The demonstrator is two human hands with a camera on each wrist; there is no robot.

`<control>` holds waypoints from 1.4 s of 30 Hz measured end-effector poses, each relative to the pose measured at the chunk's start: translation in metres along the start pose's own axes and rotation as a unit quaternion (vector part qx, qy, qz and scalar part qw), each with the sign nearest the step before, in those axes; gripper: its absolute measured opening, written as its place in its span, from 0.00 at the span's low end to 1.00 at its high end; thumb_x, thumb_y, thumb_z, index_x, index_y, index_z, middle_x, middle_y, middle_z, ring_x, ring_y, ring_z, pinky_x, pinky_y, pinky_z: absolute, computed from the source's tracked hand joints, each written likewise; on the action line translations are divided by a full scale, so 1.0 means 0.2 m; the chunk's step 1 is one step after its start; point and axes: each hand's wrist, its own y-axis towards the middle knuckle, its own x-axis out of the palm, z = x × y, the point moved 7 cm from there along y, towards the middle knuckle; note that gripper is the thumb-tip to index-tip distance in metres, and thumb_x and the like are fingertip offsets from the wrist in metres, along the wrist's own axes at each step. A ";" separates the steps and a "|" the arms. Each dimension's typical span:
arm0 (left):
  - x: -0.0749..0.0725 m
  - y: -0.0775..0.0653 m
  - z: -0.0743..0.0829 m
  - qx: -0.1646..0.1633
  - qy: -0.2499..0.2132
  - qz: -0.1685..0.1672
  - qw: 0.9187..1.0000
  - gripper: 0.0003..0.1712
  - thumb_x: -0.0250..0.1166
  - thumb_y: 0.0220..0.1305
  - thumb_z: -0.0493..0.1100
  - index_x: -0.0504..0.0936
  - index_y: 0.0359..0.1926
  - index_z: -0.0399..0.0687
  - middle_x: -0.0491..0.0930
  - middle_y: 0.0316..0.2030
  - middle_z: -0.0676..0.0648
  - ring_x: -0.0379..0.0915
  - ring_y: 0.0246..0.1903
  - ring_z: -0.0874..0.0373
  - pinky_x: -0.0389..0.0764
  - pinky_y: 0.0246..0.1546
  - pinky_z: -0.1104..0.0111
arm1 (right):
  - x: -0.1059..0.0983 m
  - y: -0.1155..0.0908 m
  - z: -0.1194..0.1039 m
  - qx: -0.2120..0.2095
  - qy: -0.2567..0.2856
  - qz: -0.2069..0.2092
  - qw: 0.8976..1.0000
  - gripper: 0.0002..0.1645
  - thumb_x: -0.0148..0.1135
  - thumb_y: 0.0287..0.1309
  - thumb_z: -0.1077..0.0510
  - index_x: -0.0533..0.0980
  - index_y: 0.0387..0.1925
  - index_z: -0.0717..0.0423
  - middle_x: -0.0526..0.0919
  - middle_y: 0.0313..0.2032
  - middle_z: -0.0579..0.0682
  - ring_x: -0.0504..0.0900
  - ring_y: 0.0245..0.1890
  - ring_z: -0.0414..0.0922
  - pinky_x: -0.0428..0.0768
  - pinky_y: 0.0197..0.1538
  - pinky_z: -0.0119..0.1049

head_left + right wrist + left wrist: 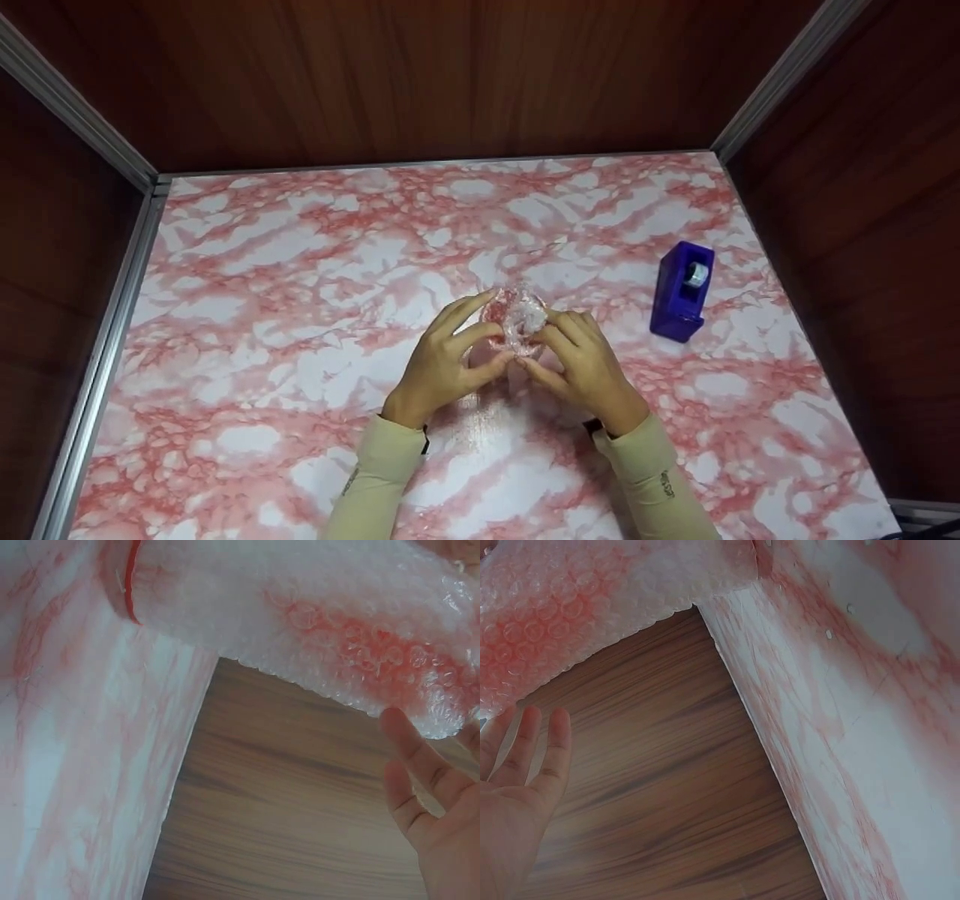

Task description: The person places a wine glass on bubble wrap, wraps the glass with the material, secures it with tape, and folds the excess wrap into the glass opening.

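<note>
A bundle of clear bubble wrap [520, 319] stands on the table in the head view, with a reddish tint showing through it. In the left wrist view the bubble wrap [562, 607] rises from the table as a long bubbly sleeve; in the right wrist view the bubble wrap [322, 630] has a thin red edge at the table end. My left hand [450, 356] holds its top from the left, thumb and forefinger at the near rim. From the right, my right hand [581, 360] grips the same top, its thumb close to the left one. What the wrap encloses is hidden.
A purple tape dispenser [679, 292] with a roll of clear tape stands to the right of my right hand. The table [247, 300] has a red and white marbled top. Dark wood panels [420, 82] with metal framing enclose it at the back and sides.
</note>
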 end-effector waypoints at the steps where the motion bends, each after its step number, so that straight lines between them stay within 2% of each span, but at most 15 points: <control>1: 0.00 0.00 0.00 0.000 0.001 0.001 1.000 0.12 0.70 0.63 0.52 0.85 0.39 0.49 0.72 0.65 0.43 0.66 0.65 0.49 0.67 0.65 0.58 | 0.00 0.00 0.00 0.002 0.005 0.003 1.000 0.20 0.65 0.64 0.44 0.79 0.41 0.59 0.81 0.46 0.54 0.79 0.44 0.54 0.74 0.46 0.47; 5: -0.01 0.00 0.00 0.000 0.000 0.006 1.000 0.12 0.71 0.62 0.52 0.85 0.37 0.49 0.73 0.65 0.43 0.67 0.65 0.48 0.67 0.65 0.58 | -0.01 -0.02 0.01 0.011 0.033 0.029 0.999 0.25 0.66 0.64 0.46 0.72 0.43 0.64 0.81 0.43 0.56 0.78 0.46 0.55 0.73 0.51 0.47; 9: -0.01 0.00 0.00 0.004 -0.003 0.007 1.000 0.12 0.71 0.62 0.51 0.84 0.37 0.49 0.72 0.65 0.43 0.67 0.64 0.48 0.67 0.65 0.58 | -0.03 -0.02 0.02 0.012 0.034 0.048 0.998 0.31 0.67 0.63 0.45 0.68 0.48 0.69 0.80 0.40 0.57 0.76 0.41 0.55 0.72 0.47 0.46; 12: -0.01 0.00 0.00 0.005 -0.004 0.008 1.000 0.12 0.71 0.62 0.51 0.85 0.37 0.49 0.72 0.65 0.43 0.67 0.64 0.48 0.67 0.65 0.57 | -0.03 -0.02 0.02 0.011 0.033 0.044 0.998 0.33 0.67 0.64 0.45 0.68 0.51 0.70 0.80 0.40 0.56 0.76 0.39 0.55 0.71 0.46 0.46; 16: -0.01 0.00 0.00 0.004 -0.004 0.008 1.000 0.12 0.71 0.62 0.51 0.85 0.37 0.49 0.73 0.65 0.43 0.67 0.64 0.48 0.67 0.65 0.57 | -0.02 -0.01 0.02 0.006 0.037 0.025 0.999 0.31 0.66 0.65 0.46 0.72 0.55 0.68 0.81 0.45 0.55 0.78 0.41 0.53 0.72 0.49 0.47; 22: -0.01 0.00 0.00 0.002 -0.002 0.005 1.000 0.11 0.71 0.63 0.51 0.85 0.37 0.49 0.73 0.65 0.43 0.67 0.64 0.48 0.67 0.65 0.58 | 0.00 -0.01 0.00 -0.001 0.013 0.004 1.000 0.28 0.65 0.65 0.47 0.76 0.58 0.63 0.80 0.56 0.56 0.79 0.48 0.54 0.73 0.50 0.49; 27: -0.01 0.00 0.00 0.003 -0.002 0.002 1.000 0.11 0.70 0.63 0.51 0.84 0.36 0.50 0.72 0.65 0.44 0.67 0.64 0.49 0.67 0.65 0.58 | 0.03 0.00 0.00 0.007 -0.010 -0.023 1.000 0.28 0.63 0.63 0.48 0.77 0.60 0.58 0.79 0.56 0.56 0.79 0.48 0.53 0.75 0.49 0.48; 32: -0.01 0.00 0.00 0.002 0.001 -0.002 1.000 0.10 0.70 0.63 0.52 0.85 0.36 0.51 0.72 0.66 0.44 0.66 0.65 0.49 0.66 0.65 0.57 | 0.04 0.02 -0.01 0.026 -0.021 -0.057 0.998 0.27 0.61 0.59 0.49 0.79 0.58 0.57 0.79 0.54 0.54 0.79 0.44 0.50 0.77 0.47 0.47; 36: 0.00 0.01 0.01 -0.005 0.006 -0.011 1.000 0.12 0.69 0.64 0.53 0.86 0.40 0.50 0.71 0.66 0.45 0.66 0.65 0.50 0.67 0.64 0.57 | 0.04 0.05 -0.01 0.046 -0.037 -0.098 0.993 0.27 0.60 0.56 0.48 0.82 0.55 0.55 0.79 0.53 0.51 0.80 0.41 0.50 0.79 0.43 0.48; 42: 0.02 0.01 0.01 -0.017 0.029 -0.045 0.998 0.18 0.65 0.65 0.55 0.87 0.49 0.53 0.68 0.66 0.44 0.67 0.60 0.50 0.71 0.59 0.56 | 0.05 0.09 -0.01 0.061 -0.076 -0.162 0.982 0.30 0.62 0.53 0.45 0.82 0.55 0.56 0.78 0.51 0.49 0.80 0.34 0.49 0.80 0.34 0.45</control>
